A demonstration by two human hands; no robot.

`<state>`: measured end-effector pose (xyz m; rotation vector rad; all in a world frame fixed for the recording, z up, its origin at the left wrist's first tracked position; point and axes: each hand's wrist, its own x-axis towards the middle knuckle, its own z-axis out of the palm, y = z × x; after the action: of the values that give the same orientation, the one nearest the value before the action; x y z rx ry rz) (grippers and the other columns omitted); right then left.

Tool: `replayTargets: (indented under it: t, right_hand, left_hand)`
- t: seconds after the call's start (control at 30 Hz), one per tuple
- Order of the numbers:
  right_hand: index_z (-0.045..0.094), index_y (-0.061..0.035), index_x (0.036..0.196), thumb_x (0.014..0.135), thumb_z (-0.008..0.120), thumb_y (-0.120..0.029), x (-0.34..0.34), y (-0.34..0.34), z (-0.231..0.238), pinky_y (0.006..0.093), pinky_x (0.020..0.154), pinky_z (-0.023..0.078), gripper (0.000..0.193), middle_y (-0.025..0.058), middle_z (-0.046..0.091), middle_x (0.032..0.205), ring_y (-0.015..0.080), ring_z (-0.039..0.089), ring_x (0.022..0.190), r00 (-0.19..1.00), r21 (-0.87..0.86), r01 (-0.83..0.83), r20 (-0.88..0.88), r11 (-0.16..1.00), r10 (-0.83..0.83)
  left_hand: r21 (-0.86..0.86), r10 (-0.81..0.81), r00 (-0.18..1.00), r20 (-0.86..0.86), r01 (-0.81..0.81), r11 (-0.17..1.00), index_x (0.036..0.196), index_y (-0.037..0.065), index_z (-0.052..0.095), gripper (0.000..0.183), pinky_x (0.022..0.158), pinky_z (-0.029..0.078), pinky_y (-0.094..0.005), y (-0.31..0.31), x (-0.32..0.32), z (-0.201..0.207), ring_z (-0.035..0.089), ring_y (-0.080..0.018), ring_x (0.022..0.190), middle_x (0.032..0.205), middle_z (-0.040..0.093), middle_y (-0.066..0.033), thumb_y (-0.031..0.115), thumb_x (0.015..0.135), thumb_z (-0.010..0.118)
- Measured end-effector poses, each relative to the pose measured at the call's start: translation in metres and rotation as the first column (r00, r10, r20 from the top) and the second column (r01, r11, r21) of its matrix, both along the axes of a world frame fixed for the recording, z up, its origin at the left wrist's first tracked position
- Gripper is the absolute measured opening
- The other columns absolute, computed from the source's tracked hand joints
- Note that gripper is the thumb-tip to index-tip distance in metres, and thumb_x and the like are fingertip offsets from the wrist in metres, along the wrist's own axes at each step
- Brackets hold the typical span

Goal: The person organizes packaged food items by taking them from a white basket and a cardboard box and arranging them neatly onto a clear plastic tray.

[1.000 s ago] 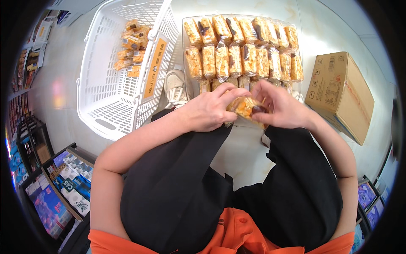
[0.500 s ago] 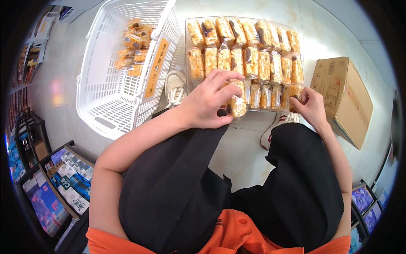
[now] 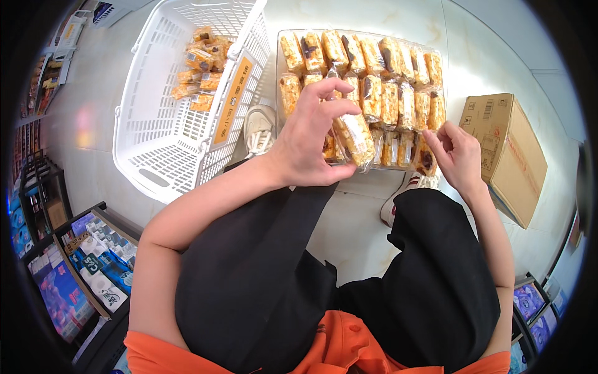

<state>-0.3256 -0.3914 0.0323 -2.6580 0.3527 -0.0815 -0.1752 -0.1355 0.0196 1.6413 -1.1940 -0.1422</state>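
Observation:
Clear-wrapped golden snack bars with dark toppings stand in rows in a clear tray (image 3: 278,68) on the floor ahead of me. My left hand (image 3: 305,134) is curled over the tray's near left part, with one wrapped snack bar (image 3: 355,142) held at a tilt between thumb and fingers. At the near right corner, my right hand (image 3: 458,153) has its thumb and bent fingers closed on the top of another wrapped snack bar (image 3: 425,159). The left hand hides some bars behind it.
A white plastic basket (image 3: 146,112) on the left has several similar wrapped bars inside. A closed cardboard box (image 3: 514,159) sits to the right. My shoes (image 3: 258,128) are close to the tray. Packaged goods on shelves (image 3: 93,262) line the lower left.
My left hand has raised its snack bar slightly and turned it more into view. The right hand has shifted a little, and its bar now leans out toward me.

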Motion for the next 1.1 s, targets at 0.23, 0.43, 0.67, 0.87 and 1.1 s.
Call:
replayTargets:
  t: [0.23,0.43,0.67,0.87,1.1]
  right_hand:
    - [0.054,0.0014,0.113,0.081,0.077,-0.025,0.026,0.066,0.019,0.0236,0.050,0.038,0.048,0.0036,0.059,0.075,0.0056,0.047,0.057,0.989,0.757,-0.085,-0.013,0.648,0.145]
    - [0.051,0.0048,0.122,0.087,0.066,-0.007,0.026,0.064,0.010,0.0265,0.075,0.053,0.041,0.0099,0.064,0.107,0.0134,0.066,0.087,0.974,0.956,0.185,-0.209,0.225,0.086]
    - [0.051,0.0040,0.120,0.082,0.069,-0.005,0.002,0.041,0.013,0.0258,0.069,0.053,0.043,0.0110,0.064,0.101,0.0135,0.067,0.083,0.912,0.814,0.305,-0.400,0.494,0.097]
    - [0.036,-0.0093,0.129,0.078,0.060,0.004,-0.009,0.028,0.042,0.0256,0.059,0.053,0.059,0.0125,0.064,0.097,0.0146,0.066,0.073,0.894,0.829,0.377,-0.443,0.412,0.073]
    - [0.041,-0.0083,0.092,0.078,0.068,-0.004,-0.035,-0.027,0.018,0.0181,0.046,0.046,0.030,0.0034,0.061,0.082,0.0067,0.057,0.059,0.950,0.765,0.277,-0.128,0.581,-0.285]
  left_hand:
    - [0.021,-0.165,0.985,0.040,0.164,0.986,0.118,0.009,0.051,0.067,0.078,0.050,-0.0362,-0.016,-0.006,0.008,0.054,-0.0295,0.102,0.125,0.049,-0.0148,0.011,0.058,0.080]
    - [0.035,-0.159,0.985,0.066,0.157,0.987,0.121,0.009,0.048,0.075,0.080,0.052,-0.0369,-0.019,-0.004,0.004,0.058,-0.0289,0.103,0.127,0.047,-0.0154,0.018,0.057,0.086]
    - [0.169,-0.231,0.973,0.029,0.223,0.960,0.121,0.008,0.047,0.073,0.087,0.050,-0.0394,-0.013,-0.008,0.000,0.054,-0.0306,0.111,0.128,0.044,-0.0149,0.021,0.060,0.084]
    - [0.259,-0.195,0.979,-0.054,0.202,0.944,0.123,0.009,0.048,0.068,0.084,0.052,-0.0350,-0.007,-0.004,-0.002,0.053,-0.0282,0.113,0.131,0.045,-0.0130,0.013,0.064,0.082]
    - [0.272,-0.209,0.973,-0.097,0.228,0.935,0.122,0.008,0.049,0.061,0.082,0.052,-0.0341,-0.007,-0.004,-0.006,0.053,-0.0269,0.114,0.132,0.046,-0.0128,0.012,0.069,0.077]
